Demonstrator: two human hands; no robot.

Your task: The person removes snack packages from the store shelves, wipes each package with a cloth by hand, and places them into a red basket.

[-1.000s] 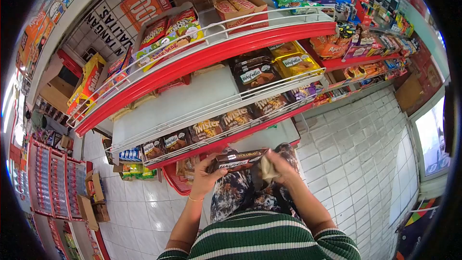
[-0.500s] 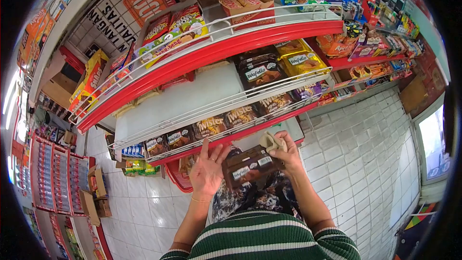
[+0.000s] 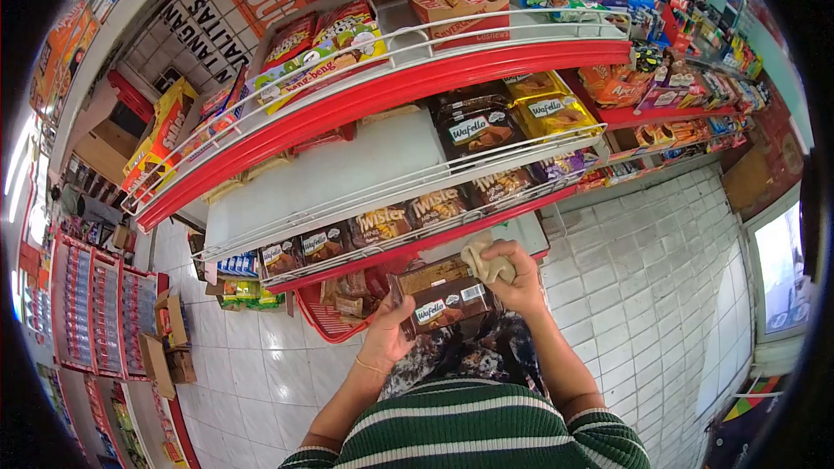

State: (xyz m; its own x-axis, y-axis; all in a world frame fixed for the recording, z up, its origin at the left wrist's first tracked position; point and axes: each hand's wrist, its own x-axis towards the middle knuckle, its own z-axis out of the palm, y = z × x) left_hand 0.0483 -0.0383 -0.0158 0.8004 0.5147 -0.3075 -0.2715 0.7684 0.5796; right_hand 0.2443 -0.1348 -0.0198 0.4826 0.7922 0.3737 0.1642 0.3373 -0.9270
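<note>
A brown Wafello wafer pack (image 3: 447, 305) is held in front of my body, its label and barcode facing up toward me. My left hand (image 3: 388, 330) grips the pack's left end, with the thumb on top. Bunched in my right hand (image 3: 514, 276) is a beige cloth (image 3: 489, 262), which lies against the pack's upper right corner. Whether the right fingers also hold the pack is hidden. Just beyond the pack is the lower shelf, with Twister packs (image 3: 439, 207) and more Wafello packs (image 3: 323, 246) behind its wire rail.
A red basket (image 3: 323, 323) with small packs is left of my hands. The middle shelf (image 3: 347, 165) carries dark Wafello packs (image 3: 473, 131) and a yellow one (image 3: 552, 110). Red shelf edges (image 3: 382, 97) and wire rails run across. Tiled floor (image 3: 643, 295) lies to the right.
My left hand, open beside the pack before, has closed on its left end. The pack has tilted and risen slightly. My right hand with the cloth has shifted a little up and left.
</note>
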